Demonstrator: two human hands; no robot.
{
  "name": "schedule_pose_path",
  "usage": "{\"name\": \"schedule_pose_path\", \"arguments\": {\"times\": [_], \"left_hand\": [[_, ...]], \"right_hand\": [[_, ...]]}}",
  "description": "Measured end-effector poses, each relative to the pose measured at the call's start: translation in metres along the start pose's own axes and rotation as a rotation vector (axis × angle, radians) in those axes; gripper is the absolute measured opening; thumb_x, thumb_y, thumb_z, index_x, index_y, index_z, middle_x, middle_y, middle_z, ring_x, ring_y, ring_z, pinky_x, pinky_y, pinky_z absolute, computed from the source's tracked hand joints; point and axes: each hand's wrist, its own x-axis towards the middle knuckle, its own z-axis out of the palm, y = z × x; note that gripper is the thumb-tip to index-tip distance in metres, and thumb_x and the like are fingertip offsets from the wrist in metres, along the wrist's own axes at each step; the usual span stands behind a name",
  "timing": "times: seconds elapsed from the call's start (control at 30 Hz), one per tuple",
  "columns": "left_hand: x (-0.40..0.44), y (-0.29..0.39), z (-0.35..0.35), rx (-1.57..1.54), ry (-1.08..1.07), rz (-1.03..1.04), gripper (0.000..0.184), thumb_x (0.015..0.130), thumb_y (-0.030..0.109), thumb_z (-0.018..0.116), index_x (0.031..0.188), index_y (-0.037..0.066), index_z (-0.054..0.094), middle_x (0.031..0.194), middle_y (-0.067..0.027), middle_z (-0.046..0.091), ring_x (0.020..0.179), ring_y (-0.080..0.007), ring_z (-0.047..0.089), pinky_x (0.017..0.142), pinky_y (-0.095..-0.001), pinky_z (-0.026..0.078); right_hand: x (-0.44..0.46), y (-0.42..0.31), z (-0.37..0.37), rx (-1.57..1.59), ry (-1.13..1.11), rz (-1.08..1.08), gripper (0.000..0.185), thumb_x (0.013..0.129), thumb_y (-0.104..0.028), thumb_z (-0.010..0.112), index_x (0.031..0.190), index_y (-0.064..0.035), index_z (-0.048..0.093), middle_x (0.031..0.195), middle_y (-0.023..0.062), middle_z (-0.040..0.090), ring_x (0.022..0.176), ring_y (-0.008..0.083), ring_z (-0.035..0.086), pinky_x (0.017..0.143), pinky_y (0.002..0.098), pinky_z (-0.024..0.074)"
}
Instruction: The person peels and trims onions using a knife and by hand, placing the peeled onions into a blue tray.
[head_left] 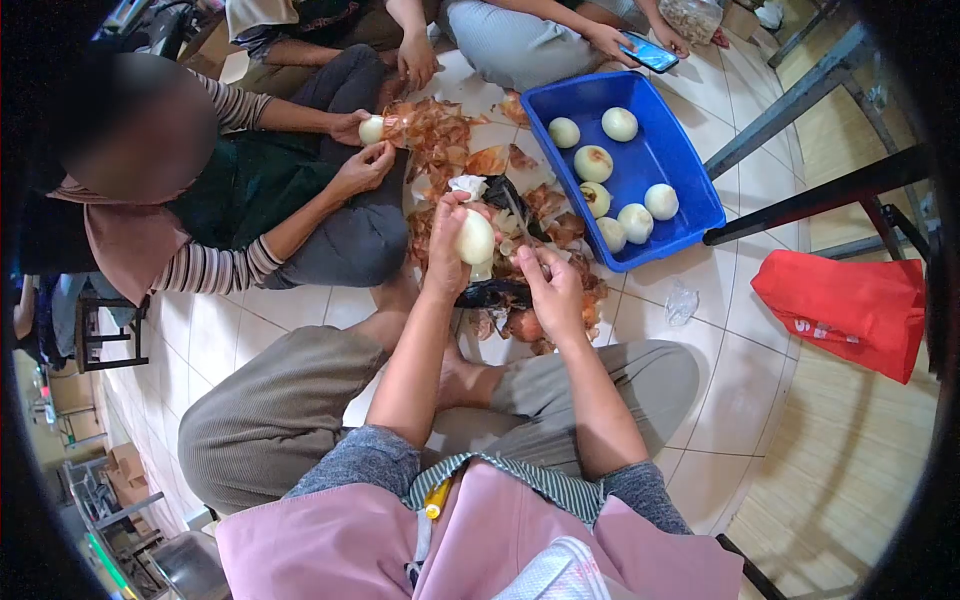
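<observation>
My left hand (445,243) is closed around a peeled white onion (476,238), held up above a heap of onion skins (440,135). Just right of it, my right hand (552,292) is pinched on what looks like a small knife (516,215), its thin grey blade pointing up and left. The handle is hidden by my fingers. Under my hands lie black plastic and more brown skins, with an unpeeled onion (524,324) among them. A crumpled white piece (468,186) rests beyond the onion.
A blue tub (712,222) with several peeled onions stands at the right. A person at the left holds a partly peeled onion (372,129). Another person's hand holds a phone (650,53). A red bag (840,310) and dark metal legs (820,190) stand at the far right.
</observation>
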Motion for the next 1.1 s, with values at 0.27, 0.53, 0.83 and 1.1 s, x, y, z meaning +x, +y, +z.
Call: {"name": "schedule_pose_path", "arguments": {"times": [0.27,0.53,0.83,1.1], "left_hand": [[-0.003,-0.003,0.023,0.435,0.149,0.208,0.07,0.096,0.069,0.029,0.127,0.007,0.039,0.098,-0.0099,0.06,0.084,-0.0155,0.061,0.075,-0.0282,0.052],[-0.003,-0.004,0.028,0.428,0.079,0.319,0.071,0.096,0.069,0.034,0.127,0.006,0.037,0.099,-0.0112,0.06,0.086,-0.0172,0.061,0.075,-0.0296,0.051],[0.001,-0.014,0.011,-0.153,0.258,0.001,0.074,0.095,0.074,0.027,0.124,0.009,0.047,0.098,-0.0091,0.063,0.084,-0.0251,0.064,0.067,-0.0352,0.053],[0.005,0.002,0.021,-0.494,0.197,-0.109,0.042,0.095,0.045,0.056,0.115,0.008,0.058,0.099,-0.0085,0.065,0.092,-0.0255,0.064,0.067,-0.0363,0.054]], "right_hand": [[-0.029,-0.043,0.003,-0.157,-0.084,-0.265,0.046,0.104,-0.036,0.044,0.143,-0.0108,0.047,0.126,0.0207,0.063,0.108,0.0357,0.066,0.089,0.0415,0.052],[-0.017,-0.025,0.007,0.086,-0.027,-0.292,0.043,0.105,-0.035,0.046,0.138,-0.0083,0.054,0.1,0.0106,0.067,0.08,0.0202,0.065,0.071,0.0297,0.0507],[-0.004,-0.018,-0.014,0.537,-0.123,0.241,0.035,0.1,-0.034,0.058,0.122,-0.0073,0.064,0.072,-0.0061,0.053,0.054,0.0058,0.04,0.052,0.0231,0.035],[0.007,0.017,0.005,-0.2,0.108,-0.049,0.03,0.085,-0.027,0.075,0.1,-0.0021,0.067,0.075,0.0023,0.064,0.067,0.0101,0.058,0.066,0.0268,0.0483]]}}
